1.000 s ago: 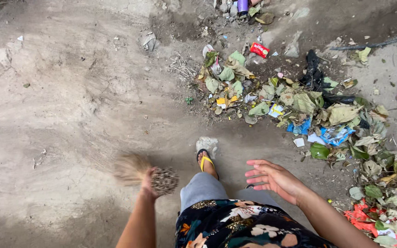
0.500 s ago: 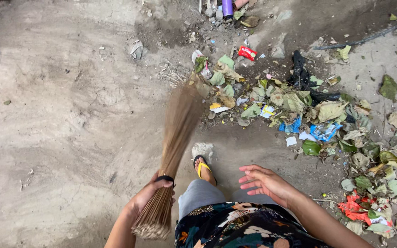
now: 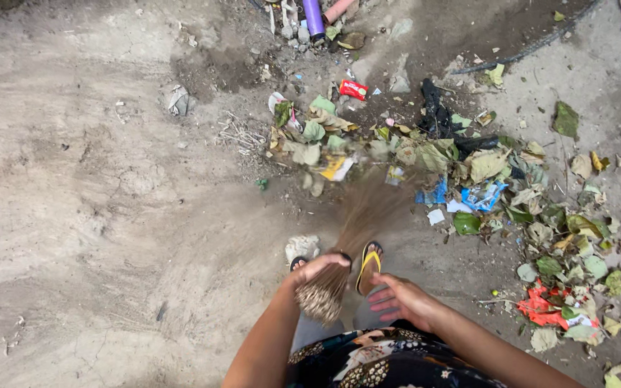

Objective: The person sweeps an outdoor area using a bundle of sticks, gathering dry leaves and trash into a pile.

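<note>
My left hand (image 3: 312, 270) grips a bundled stick broom (image 3: 346, 244) near its bound end; the bristles blur forward toward a heap of dry leaves and wrappers (image 3: 425, 158). Held out flat, my right hand (image 3: 400, 300) hovers empty with fingers apart just right of the broom's butt. A foot in a yellow-strapped sandal (image 3: 369, 266) stands under the broom. My floral clothing (image 3: 389, 359) fills the bottom edge.
Bare dirt ground (image 3: 95, 215) stretches left. A red packet (image 3: 353, 89), purple cylinder (image 3: 313, 16), black plastic (image 3: 436, 111), blue wrappers (image 3: 479, 195) and red scraps (image 3: 544, 307) lie among the litter. A pale stone (image 3: 302, 248) sits by the feet.
The broom has swung from the left side across to the right, now over the sandalled foot toward the litter heap. The view has shifted; the right hand stays open.
</note>
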